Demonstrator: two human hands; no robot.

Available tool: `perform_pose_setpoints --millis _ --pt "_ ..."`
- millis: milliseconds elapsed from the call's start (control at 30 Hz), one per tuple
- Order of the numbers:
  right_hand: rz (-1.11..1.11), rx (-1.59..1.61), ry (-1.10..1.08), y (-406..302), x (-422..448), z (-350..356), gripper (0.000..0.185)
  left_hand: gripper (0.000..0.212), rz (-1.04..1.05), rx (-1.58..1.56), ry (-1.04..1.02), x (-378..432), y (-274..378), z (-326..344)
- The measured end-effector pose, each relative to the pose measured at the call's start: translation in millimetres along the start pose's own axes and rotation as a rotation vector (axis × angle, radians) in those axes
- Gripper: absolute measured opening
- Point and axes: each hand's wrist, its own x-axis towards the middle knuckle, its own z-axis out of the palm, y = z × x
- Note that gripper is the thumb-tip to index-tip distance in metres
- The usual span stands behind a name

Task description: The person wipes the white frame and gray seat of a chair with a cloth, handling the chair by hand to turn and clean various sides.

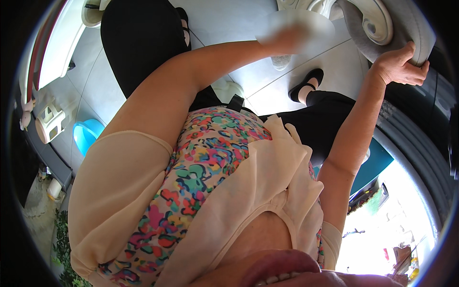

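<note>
My left hand [290,37] reaches forward across the middle and is badly blurred; whether its fingers hold something cannot be told. Just below it shows a fuzzy grey item [281,62]. A pale, blurred rounded shape surrounds the hand. At the upper right, my right hand [403,66] grips the padded edge of a grey upholstered seat [412,27], thumb on top and fingers curled round the rim. White carved scrollwork [376,23] stands against that upholstery.
A blue basin [86,134] and a beige plastic stool [50,122] are on the tiled floor [258,84] at left. White furniture with a red edge [59,39] rises at upper left. Leafy greenery [62,247] is lower left; dark curved furniture [412,140] stands at right.
</note>
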Motion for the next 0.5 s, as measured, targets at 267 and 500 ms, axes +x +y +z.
perform_pose_setpoints --millis 267,500 --pt "0.044 0.025 -0.043 4.7 3.0 -8.8 0.091 0.034 0.497 0.255 0.687 40.4 42.3 -41.9" --pt "0.012 0.037 -0.008 2.3 -3.8 -4.8 0.085 0.014 0.497 0.595 0.622 49.4 8.8 -22.2"
